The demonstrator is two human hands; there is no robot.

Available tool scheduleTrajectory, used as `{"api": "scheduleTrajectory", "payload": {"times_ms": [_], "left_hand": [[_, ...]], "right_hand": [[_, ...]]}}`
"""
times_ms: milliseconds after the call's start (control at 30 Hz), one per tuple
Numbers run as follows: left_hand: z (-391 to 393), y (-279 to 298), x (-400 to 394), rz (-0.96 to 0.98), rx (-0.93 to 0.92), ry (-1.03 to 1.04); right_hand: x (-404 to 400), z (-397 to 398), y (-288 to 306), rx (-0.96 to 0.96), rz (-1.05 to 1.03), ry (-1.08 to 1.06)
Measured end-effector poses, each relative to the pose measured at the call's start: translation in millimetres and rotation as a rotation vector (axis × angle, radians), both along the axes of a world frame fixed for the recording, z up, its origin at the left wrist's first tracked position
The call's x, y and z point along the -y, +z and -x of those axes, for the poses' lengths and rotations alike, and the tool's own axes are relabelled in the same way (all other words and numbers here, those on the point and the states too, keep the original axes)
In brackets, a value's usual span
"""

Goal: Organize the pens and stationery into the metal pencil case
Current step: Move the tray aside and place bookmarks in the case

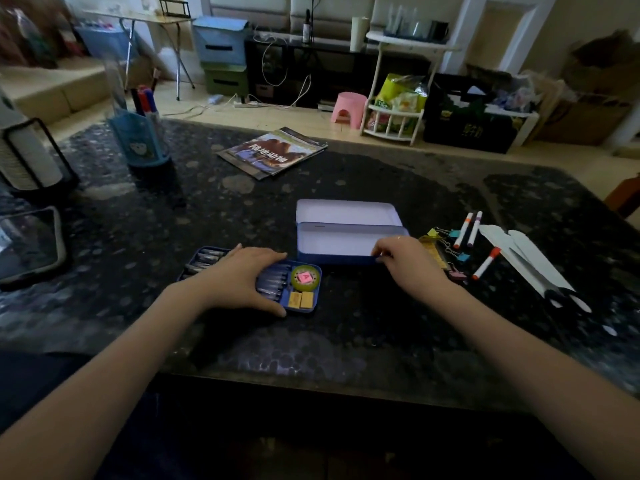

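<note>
A blue metal pencil case [339, 242] stands open in the middle of the dark table, its lid leaning back and its white inside bare. My right hand [403, 258] pinches the case's front right rim. To its left lies a blue inner tray [313, 271] with several pens, a round green tape roll [304, 278] and two yellow erasers [300, 301]. My left hand [249, 277] grips this tray across its middle, thumb on the near edge. Right of the case lie three white markers [469, 230], coloured binder clips [455, 252] and a yellow ruler partly hidden by my right hand.
A magazine [273, 152] lies at the back of the table. A blue pen holder [140, 138] stands back left, a phone [29, 245] near the left edge. White-handled scissors and paper strips [530, 261] lie at the far right.
</note>
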State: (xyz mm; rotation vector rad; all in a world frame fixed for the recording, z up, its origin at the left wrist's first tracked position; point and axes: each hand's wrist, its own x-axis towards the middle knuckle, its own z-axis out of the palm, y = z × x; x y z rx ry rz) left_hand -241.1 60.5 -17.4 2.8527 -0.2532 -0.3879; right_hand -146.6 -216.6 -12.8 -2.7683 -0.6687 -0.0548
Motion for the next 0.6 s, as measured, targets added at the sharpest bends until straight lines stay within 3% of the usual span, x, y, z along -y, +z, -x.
{"api": "scheduleTrajectory", "payload": {"times_ms": [500, 600], "left_hand": [[-14, 1, -10, -0.130, 0.095, 0.105], [-14, 2, 2, -0.027, 0.128, 0.106]], "right_hand": [[52, 72, 15, -0.152, 0.102, 0.116], [53, 80, 13, -0.188, 0.116, 0.149]]}}
